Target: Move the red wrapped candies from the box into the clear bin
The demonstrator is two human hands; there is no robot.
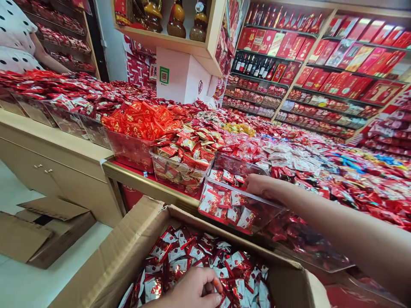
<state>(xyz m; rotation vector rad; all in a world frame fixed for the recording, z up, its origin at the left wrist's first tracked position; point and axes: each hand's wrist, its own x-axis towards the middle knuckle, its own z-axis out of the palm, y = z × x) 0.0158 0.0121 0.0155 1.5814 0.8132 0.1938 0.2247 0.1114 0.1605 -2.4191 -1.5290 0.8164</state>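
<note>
My left hand (195, 288) is down in an open cardboard box (135, 233), among small red-and-white sweet packets (180, 250). Its thumb and forefinger curl toward each other over the packets; what lies in its grip, if anything, is hidden. My right hand (257, 186) reaches into a clear plastic bin (257, 211) beyond the box. Its fingers are bent downward beside similar red-and-white packets (221, 203), with the fingertips out of sight. These packets lie low in the bin, below its rim.
Left of the bin stand clear bins of gold-and-red packets (183, 171) and orange-red packets (138, 122). Heaped wrapped sweets (295, 158) cover the display to the right. A flattened-looking carton (48, 231) lies on the floor. A person in a dotted top (17, 38) stands behind the counter.
</note>
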